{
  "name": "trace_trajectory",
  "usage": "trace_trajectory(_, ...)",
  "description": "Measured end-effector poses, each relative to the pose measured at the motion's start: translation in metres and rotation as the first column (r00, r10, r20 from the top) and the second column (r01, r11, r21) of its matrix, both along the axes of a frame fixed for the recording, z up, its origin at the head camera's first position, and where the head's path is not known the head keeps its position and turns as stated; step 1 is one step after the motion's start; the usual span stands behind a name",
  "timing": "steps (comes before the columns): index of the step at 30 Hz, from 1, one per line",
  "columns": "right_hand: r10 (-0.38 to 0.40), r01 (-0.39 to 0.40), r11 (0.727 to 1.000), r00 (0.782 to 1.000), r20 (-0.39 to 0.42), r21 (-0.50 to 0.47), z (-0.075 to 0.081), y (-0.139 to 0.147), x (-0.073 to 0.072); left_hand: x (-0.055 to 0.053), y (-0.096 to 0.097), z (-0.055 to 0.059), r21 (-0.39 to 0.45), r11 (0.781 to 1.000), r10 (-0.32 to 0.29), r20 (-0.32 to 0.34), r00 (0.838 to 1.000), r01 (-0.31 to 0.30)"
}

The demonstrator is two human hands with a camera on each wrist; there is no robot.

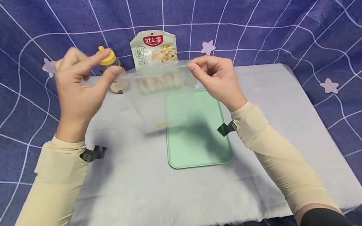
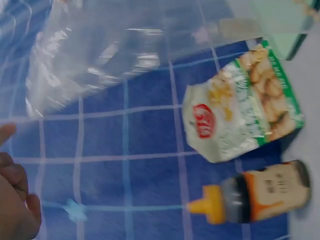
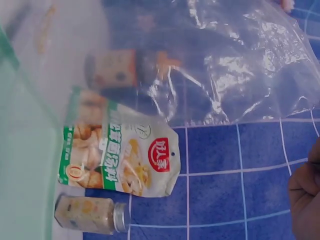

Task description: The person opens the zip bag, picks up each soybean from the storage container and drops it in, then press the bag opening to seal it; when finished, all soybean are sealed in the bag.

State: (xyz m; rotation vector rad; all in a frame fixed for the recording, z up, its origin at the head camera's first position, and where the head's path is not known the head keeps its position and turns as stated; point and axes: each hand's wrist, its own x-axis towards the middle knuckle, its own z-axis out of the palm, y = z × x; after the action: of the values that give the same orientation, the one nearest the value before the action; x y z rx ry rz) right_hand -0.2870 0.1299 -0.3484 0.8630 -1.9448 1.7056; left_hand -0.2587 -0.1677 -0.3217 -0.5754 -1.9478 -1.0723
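Note:
A clear plastic bag [image 1: 150, 108] hangs in the air, with a few yellowish bits low down in it. My right hand [image 1: 218, 77] pinches the bag's upper right corner between thumb and fingers. At the bag's other upper corner is my left hand [image 1: 77, 85], thumb and index finger spread apart. A gap shows between the left fingers and the bag [image 2: 105, 55] in the left wrist view. Through the film, part of the green tray [image 1: 201, 147] shows.
Behind the bag stand a yellow-capped squeeze bottle [image 1: 107, 58] and a seasoning packet [image 1: 154, 49]. A small jar with a metal lid [image 3: 87, 215] is beside the packet in the right wrist view. A star-patterned blue curtain [image 1: 243, 14] surrounds the white-covered table [image 1: 264, 82].

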Motion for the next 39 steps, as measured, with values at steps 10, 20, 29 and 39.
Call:
trace_trajectory(10,0.094,-0.093,0.995,0.992,-0.081,0.022,-0.019,-0.017,0.002,-0.008,0.049,0.017,-0.539,0.835,-0.027,0.157,0.987,0.108)
trace_trajectory(20,0.136,-0.136,0.991,0.988,-0.079,0.004,-0.036,-0.013,-0.009,-0.008,0.054,0.002,-0.518,0.840,-0.060,0.206,0.977,0.161)
trace_trajectory(29,0.155,-0.147,0.986,0.981,-0.117,0.075,-0.034,-0.013,-0.006,-0.004,0.060,-0.009,-0.447,0.870,-0.149,0.162,0.975,0.207)
trace_trajectory(39,0.125,-0.126,0.992,0.990,-0.066,-0.016,-0.024,-0.003,0.007,0.000,0.049,-0.021,-0.416,0.902,-0.050,0.161,0.986,0.114)
